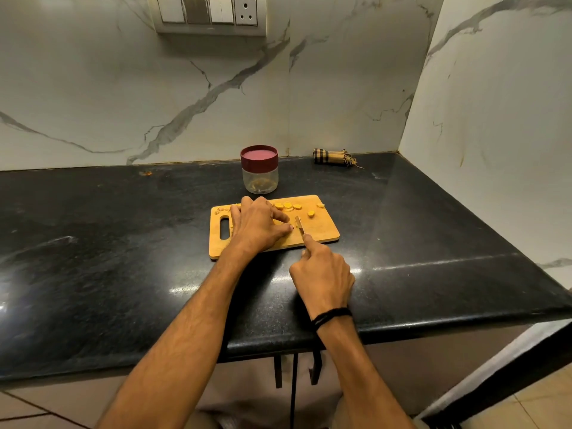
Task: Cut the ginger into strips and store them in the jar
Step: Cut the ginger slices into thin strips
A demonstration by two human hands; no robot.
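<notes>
- We count one cutting board [322, 233] on the black counter [123, 243], its long axis running left to right and its handle slot at the left end.
- We count one jar [260, 181], upright just behind the board's far edge, with its maroon lid [259, 156] on. Some yellowish bits lie at its bottom.
- We count four round ginger slices [288, 206] on the far right part of the board: three in a row and one slightly nearer. A smaller bit sits at the far right corner, and scraps we cannot count lie by the slot.
- One ginger piece [277, 222] lies mid-board, mostly hidden, so we cannot tell its axis.
- The left hand [258, 226] has its fingers curled down over that piece, pinning it to the board.
- The right hand [322, 275] grips one knife [299, 226], with its forefinger laid along the spine.
- The blade's long axis runs near to far, with the tip pointing towards the back wall, just right of the left fingertips.
- We also note one folded cloth [332, 157] by the wall and one switch panel [209, 13] above.
</notes>
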